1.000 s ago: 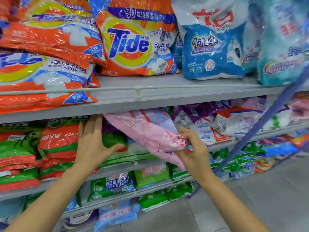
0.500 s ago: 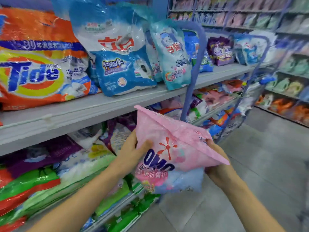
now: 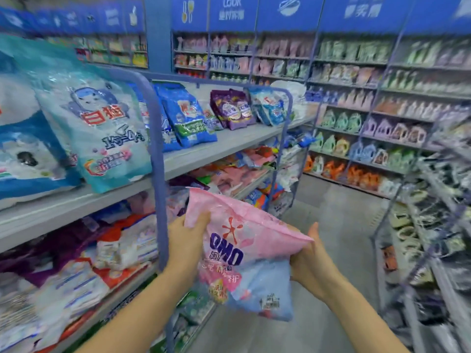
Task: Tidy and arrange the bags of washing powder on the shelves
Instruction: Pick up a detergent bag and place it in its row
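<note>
A pink OMO bag [image 3: 237, 248] of washing powder was held in the air between both hands, near the camera and just right of the blue upright post [image 3: 158, 174] of the left-hand shelving. It rested on no shelf. The bag was tilted, with its sealed top edge running from upper left down to the right and its blue lower part hanging toward the floor [image 3: 344, 225].

The left hand [image 3: 187, 240] gripped the bag's upper left edge, with the thumb on the printed front and the fingers hidden behind. The right hand [image 3: 309, 261] held the right edge from behind and below. Its thumb pointed upward beside the bag's corner, and its fingers were hidden by the plastic, so how far they were curled could not be told.

On the upper shelf [image 3: 229, 143] to the left stood a teal bag [image 3: 94, 128] nearest, then a blue bag [image 3: 186, 115], then purple bags [image 3: 233, 109] farther along. The shelf below held mixed white, red and purple bags [image 3: 114, 250], with pink bags [image 3: 229, 174] farther along. Far shelving [image 3: 382, 123] across the aisle carried blurred rows of bottles under blue signs [image 3: 254, 14].
</note>
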The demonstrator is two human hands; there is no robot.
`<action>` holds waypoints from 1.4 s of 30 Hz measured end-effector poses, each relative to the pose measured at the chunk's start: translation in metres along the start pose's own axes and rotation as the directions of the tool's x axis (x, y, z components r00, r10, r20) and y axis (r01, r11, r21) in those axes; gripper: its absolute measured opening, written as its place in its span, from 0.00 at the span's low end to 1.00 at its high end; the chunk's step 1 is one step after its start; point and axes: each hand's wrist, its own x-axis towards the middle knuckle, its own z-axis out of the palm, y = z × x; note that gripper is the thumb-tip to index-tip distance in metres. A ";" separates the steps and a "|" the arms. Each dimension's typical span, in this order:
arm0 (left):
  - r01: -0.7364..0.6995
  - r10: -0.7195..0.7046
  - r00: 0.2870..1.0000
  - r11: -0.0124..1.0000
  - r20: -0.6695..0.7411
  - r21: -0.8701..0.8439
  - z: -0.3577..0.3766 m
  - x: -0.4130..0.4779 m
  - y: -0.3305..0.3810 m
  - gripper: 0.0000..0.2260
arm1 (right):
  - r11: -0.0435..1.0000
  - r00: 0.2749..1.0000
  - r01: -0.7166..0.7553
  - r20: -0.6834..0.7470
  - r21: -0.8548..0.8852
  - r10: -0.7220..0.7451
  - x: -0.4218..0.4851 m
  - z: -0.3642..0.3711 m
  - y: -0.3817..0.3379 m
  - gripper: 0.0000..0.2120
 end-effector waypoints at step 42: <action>-0.146 0.273 0.789 0.954 0.551 -0.263 0.592 0.337 -0.041 0.18 | 0.804 0.533 0.410 -0.602 -0.431 -0.595 0.377 -0.389 -0.332 0.17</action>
